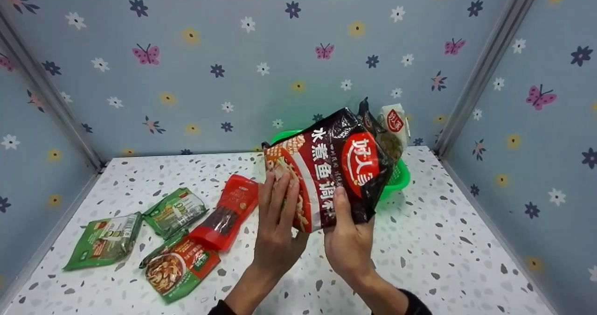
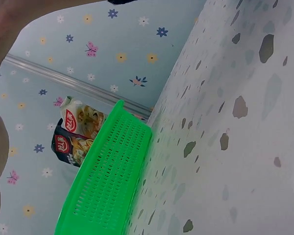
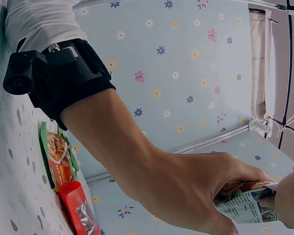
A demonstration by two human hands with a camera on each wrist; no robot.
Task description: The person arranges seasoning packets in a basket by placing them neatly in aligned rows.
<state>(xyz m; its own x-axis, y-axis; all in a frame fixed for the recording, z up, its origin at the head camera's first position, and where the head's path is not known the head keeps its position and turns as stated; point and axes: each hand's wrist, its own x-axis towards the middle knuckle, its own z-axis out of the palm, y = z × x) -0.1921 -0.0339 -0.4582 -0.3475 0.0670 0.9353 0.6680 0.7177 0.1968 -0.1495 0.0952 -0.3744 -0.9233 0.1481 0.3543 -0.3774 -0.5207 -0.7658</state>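
Note:
A black and red seasoning packet point(image 1: 322, 170) with white lettering is held up in front of a green basket point(image 1: 400, 177). My left hand point(image 1: 275, 217) grips its lower left part, with the fingers laid across the printed front. My right hand point(image 1: 350, 245) holds the lower right corner, thumb on the front and the other fingers hidden behind. In the right wrist view, the packet's printed back point(image 3: 242, 205) shows between the hands. The left wrist view shows the basket's perforated side point(image 2: 108, 171), but not the held packet.
A white-topped packet point(image 1: 394, 119) and a black packet point(image 2: 66, 147) stand in the basket. On the speckled table point(image 1: 447, 254), at left, lie green packets point(image 1: 105, 240) point(image 1: 177, 211), a red packet point(image 1: 228, 212) and a red-green packet point(image 1: 182, 266). Flower-patterned walls enclose the table.

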